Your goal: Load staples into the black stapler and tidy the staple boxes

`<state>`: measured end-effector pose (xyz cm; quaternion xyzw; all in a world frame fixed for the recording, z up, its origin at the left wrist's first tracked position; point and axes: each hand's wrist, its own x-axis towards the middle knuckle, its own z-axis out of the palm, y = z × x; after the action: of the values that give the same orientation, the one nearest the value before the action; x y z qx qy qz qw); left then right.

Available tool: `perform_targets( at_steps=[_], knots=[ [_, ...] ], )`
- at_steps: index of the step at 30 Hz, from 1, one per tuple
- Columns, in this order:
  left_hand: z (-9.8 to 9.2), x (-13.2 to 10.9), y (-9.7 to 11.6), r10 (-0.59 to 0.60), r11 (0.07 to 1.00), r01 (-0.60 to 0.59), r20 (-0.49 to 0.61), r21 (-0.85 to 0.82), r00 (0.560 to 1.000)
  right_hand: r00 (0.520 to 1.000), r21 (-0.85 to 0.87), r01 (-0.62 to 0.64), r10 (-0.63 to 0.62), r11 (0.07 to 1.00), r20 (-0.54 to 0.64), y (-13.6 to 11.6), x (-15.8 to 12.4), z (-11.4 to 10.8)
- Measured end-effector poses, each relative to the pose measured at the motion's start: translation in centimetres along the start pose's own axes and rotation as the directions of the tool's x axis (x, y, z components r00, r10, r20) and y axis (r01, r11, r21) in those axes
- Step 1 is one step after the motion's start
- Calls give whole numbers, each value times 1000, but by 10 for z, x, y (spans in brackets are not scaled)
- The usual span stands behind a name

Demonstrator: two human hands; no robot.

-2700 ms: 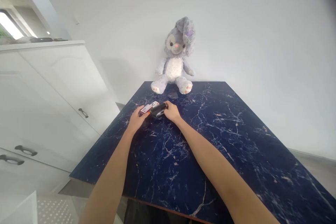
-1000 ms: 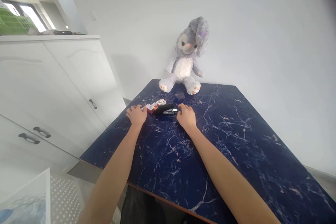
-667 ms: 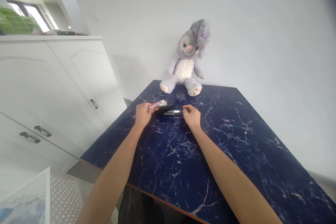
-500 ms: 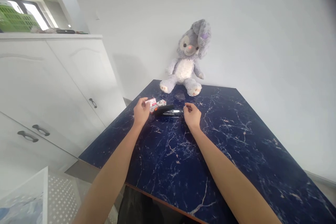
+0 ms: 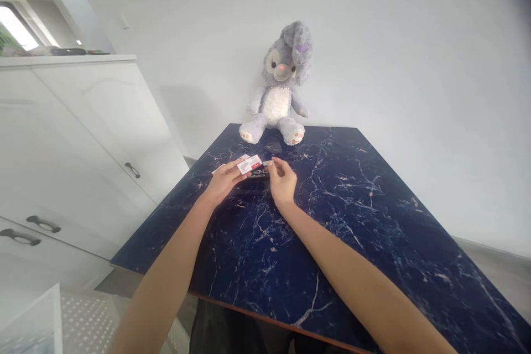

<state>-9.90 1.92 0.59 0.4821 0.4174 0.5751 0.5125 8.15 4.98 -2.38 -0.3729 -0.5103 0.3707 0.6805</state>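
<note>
- Presently, left hand: fingers curved forward, small white-and-red box pinched between thumb and fingertips
- Right hand: fingertips drawn together at the silver end of a black stapler, grip on it impossible to tell
- Just left of the box: flat white packet
- Under both hands: dark blue marble table
- Well ahead of both hands: grey plush rabbit, seated at the table's far edge

tabletop was glossy, smooth, marble-patterned stone or laminate | plush rabbit was soft, fuzzy cloth | paperboard box was smooth printed card | stapler was black plastic with metal | cabinet door was smooth white-painted board
</note>
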Motion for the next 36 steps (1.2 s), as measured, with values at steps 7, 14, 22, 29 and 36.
perform_targets(
  at_steps=[7, 14, 22, 29, 36],
  knots=[
    [-3, 5, -10, 33, 986, -22, -65, 167, 997, 999, -91, -11, 7, 996, -39, 2, -4, 4],
    [-3, 3, -13, 7, 987, -6, -8, 158, 1000, 1000, -132, -2, 0, 991, -18, -1, -3, 2],
    [-3, 1, -11, -27, 1000, 28, 30, -13, 999, 996, -86, 41, -35, 995, 78, -6, -5, 4],
    [0, 0, -12, -36, 999, 36, 66, -2, 997, 994, 75, -67, 60, 995, 95, 1, -1, 5],
    [-1, 1, -17, -22, 1000, 22, 74, -3, 997, 992, 54, -72, 66, 996, 109, 4, -1, 4]
  ],
)
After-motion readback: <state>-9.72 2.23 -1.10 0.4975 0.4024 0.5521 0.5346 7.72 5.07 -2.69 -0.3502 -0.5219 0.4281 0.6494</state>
